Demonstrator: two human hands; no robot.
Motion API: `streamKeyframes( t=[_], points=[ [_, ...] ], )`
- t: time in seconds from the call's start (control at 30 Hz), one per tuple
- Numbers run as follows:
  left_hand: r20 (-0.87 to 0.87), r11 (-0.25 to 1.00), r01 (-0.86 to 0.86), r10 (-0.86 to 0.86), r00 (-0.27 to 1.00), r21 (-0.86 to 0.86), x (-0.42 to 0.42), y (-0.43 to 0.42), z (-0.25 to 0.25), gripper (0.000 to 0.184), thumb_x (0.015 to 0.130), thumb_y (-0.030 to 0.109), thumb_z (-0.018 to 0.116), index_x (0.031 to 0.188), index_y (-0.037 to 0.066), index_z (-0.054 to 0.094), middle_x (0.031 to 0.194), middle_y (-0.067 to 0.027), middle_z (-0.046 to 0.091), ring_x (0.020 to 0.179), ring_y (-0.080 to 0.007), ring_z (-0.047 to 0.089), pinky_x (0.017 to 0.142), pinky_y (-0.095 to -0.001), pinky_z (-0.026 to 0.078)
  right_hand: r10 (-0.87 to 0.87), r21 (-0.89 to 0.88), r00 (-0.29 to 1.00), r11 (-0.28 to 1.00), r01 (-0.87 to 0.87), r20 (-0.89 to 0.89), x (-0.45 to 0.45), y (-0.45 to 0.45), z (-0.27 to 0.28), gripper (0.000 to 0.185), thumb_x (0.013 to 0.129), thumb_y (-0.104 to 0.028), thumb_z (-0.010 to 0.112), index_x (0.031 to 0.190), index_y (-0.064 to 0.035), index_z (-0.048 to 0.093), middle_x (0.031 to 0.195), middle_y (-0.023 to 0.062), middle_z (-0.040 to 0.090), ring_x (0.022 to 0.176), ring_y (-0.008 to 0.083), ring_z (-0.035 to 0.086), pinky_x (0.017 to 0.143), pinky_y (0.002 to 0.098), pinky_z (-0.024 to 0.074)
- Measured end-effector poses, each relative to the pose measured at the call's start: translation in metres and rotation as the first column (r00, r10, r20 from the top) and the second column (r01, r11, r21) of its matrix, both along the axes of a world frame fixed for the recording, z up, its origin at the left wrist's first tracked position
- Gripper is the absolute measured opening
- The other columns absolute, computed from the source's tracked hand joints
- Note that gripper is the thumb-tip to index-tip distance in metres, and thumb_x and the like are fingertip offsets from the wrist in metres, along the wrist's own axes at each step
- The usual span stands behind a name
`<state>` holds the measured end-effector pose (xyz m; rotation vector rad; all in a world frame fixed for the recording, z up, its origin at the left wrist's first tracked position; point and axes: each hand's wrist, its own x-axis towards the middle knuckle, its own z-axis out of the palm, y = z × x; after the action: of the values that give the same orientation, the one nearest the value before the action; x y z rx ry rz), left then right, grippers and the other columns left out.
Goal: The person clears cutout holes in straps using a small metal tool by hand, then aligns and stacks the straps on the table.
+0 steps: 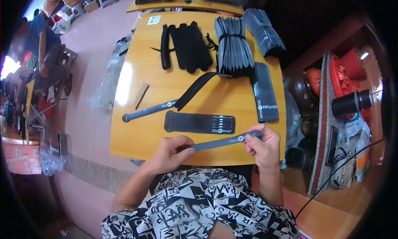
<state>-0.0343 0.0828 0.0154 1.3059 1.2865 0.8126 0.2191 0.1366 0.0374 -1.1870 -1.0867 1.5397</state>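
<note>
A grey strap with a white printed logo (219, 143) is stretched between my two hands above the table's near edge. My left hand (172, 152) pinches one end, and my right hand (264, 145) grips the other, rounded end. Just beyond them lies a fanned stack of similar straps (195, 123). Another single strap (151, 110) with a ring-like hole at its end lies to the left, meeting a black strap (195, 89). A further strap stack (265, 93) lies at the right edge of the table.
Bundled grey straps (234, 48) and a second bundle (263, 33) lie at the back right of the yellow table (137, 145). Black strap bundles (190, 48) are at the back. At right is a shelf with a black cylinder (350, 102). A person (43, 48) sits at left.
</note>
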Motion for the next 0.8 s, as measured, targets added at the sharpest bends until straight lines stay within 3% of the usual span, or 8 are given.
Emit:
streamKeyframes(
  t=[0.07,0.17,0.27,0.37,0.47,0.57,0.67,0.8],
  points=[
    [0.094,0.988,-0.118,0.127,0.987,-0.094,-0.015,-0.012,-0.016,0.011,0.081,0.008,0.063,0.085,-0.002,0.061,0.071,0.0004,0.057,0.064,-0.006,0.05,0.057,-0.0207,0.042,0.05,-0.109,0.993,0.993,-0.038,0.106,0.005,-0.009,-0.015,0.015,0.083,-0.008,0.059,0.091,0.0042,0.058,0.071,0.0067,0.06,0.051,0.0064,0.05,0.044,0.0173,0.0382],
    [0.206,0.92,-0.246,0.316,0.926,-0.305,-0.035,-0.022,-0.022,0.011,0.082,0.006,0.062,0.09,-0.002,0.061,0.072,-0.0002,0.059,0.064,-0.0061,0.052,0.056,-0.0194,0.043,0.088,-0.222,0.989,0.973,-0.06,0.118,0.005,-0.014,-0.031,0.015,0.083,-0.008,0.057,0.091,0.0046,0.058,0.07,0.0059,0.06,0.053,0.0071,0.051,0.046,0.018,0.0395],
    [0.335,0.852,-0.318,0.469,0.817,-0.416,-0.042,-0.022,-0.024,0.012,0.083,0.003,0.058,0.094,0.0,0.061,0.076,-0.001,0.059,0.064,-0.0065,0.054,0.055,-0.0183,0.044,0.115,-0.201,0.957,0.978,-0.061,0.266,-0.003,-0.012,-0.033,0.013,0.082,-0.008,0.058,0.085,0.0047,0.061,0.067,0.0034,0.059,0.057,0.0052,0.05,0.047,0.0192,0.0384],
    [0.233,0.866,-0.391,0.469,0.852,-0.313,-0.04,-0.014,-0.027,0.011,0.083,0.001,0.058,0.092,-0.002,0.062,0.077,-0.0019,0.059,0.064,-0.008,0.054,0.056,-0.0191,0.044,0.093,-0.002,0.869,0.994,-0.105,0.485,-0.003,-0.007,-0.048,0.014,0.08,-0.009,0.06,0.077,0.0047,0.062,0.062,0.0,0.056,0.056,0.0036,0.047,0.047,0.0209,0.0369],
    [-0.03,0.874,-0.487,0.487,0.873,0.003,-0.034,-0.006,-0.038,0.008,0.08,-0.001,0.059,0.088,-0.003,0.062,0.075,-0.0031,0.06,0.063,-0.0102,0.055,0.057,-0.0212,0.044,0.068,0.02,0.831,0.995,-0.094,0.552,-0.007,-0.001,-0.05,0.015,0.078,-0.01,0.063,0.073,0.0039,0.062,0.057,-0.0026,0.052,0.055,0.0027,0.044,0.047,0.0218,0.0355],
    [-0.104,0.874,-0.47,0.483,0.87,0.123,-0.038,-0.001,-0.052,0.008,0.077,-0.001,0.062,0.084,-0.004,0.062,0.072,-0.0061,0.06,0.063,-0.0119,0.056,0.058,-0.0234,0.044,0.102,-0.023,0.806,0.994,-0.11,0.583,-0.006,0.004,-0.053,0.015,0.078,-0.01,0.063,0.073,0.0037,0.062,0.055,-0.0031,0.051,0.053,0.0028,0.044,0.046,0.0221,0.0357],
    [-0.222,0.877,-0.468,0.48,0.849,0.108,-0.035,0.003,-0.047,0.009,0.074,0.0,0.064,0.083,-0.003,0.062,0.069,-0.0091,0.06,0.062,-0.0122,0.056,0.057,-0.0245,0.045,0.101,-0.026,0.805,0.994,-0.105,0.585,-0.005,0.007,-0.061,0.014,0.077,-0.01,0.063,0.072,0.0036,0.062,0.054,-0.0027,0.051,0.052,0.0024,0.043,0.045,0.022,0.0352],
    [-0.306,0.885,-0.456,0.462,0.833,0.094,-0.034,0.005,-0.045,0.006,0.077,-0.002,0.062,0.082,-0.004,0.061,0.07,-0.0031,0.06,0.066,-0.0092,0.056,0.061,-0.023,0.046,0.108,-0.044,0.778,0.994,-0.103,0.619,-0.01,0.011,-0.055,0.014,0.077,-0.009,0.064,0.072,0.0037,0.062,0.053,-0.0023,0.051,0.051,0.0026,0.043,0.045,0.0218,0.0347]
  ],
)
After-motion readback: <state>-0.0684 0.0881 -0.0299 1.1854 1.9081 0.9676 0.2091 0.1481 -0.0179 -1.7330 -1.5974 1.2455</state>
